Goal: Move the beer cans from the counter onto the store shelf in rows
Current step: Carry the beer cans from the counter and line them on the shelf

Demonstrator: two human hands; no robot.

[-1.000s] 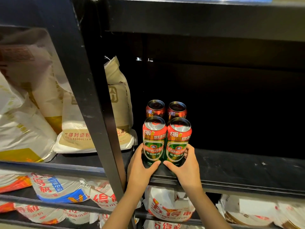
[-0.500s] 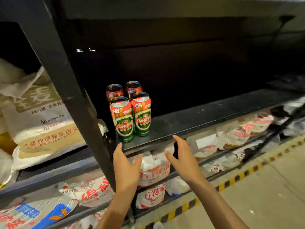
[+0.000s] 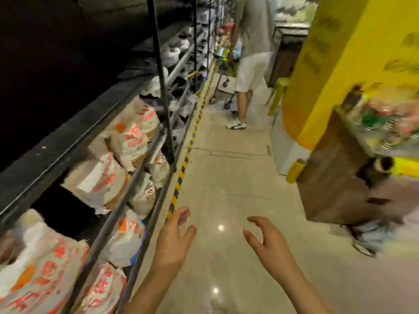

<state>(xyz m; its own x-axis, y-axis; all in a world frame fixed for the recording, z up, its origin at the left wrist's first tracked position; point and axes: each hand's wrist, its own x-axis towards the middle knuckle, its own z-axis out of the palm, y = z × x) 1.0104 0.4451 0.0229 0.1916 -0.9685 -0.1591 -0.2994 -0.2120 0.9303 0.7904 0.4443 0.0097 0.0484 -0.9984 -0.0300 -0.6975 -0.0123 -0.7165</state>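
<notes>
Along the left runs the dark metal store shelf (image 3: 68, 141), its upper board bare where it shows; the beer cans are nowhere in this view. On the lower tiers beneath its front edge lie white flour sacks with red print (image 3: 127, 141), packed side by side. A yellow-and-black striped floor tape (image 3: 181, 171) follows the foot of the shelf along the pale tiled floor (image 3: 226, 168). Over that floor hang both hands: the left hand (image 3: 174, 239) with fingers spread and holding nothing, the right hand (image 3: 269, 241) loosely curved (thumb apart), also holding nothing. Farther down the aisle stands a person in white shorts (image 3: 249, 71). At right, a yellow pillar (image 3: 353, 64) and a blurred brown wooden bench (image 3: 335, 177).
</notes>
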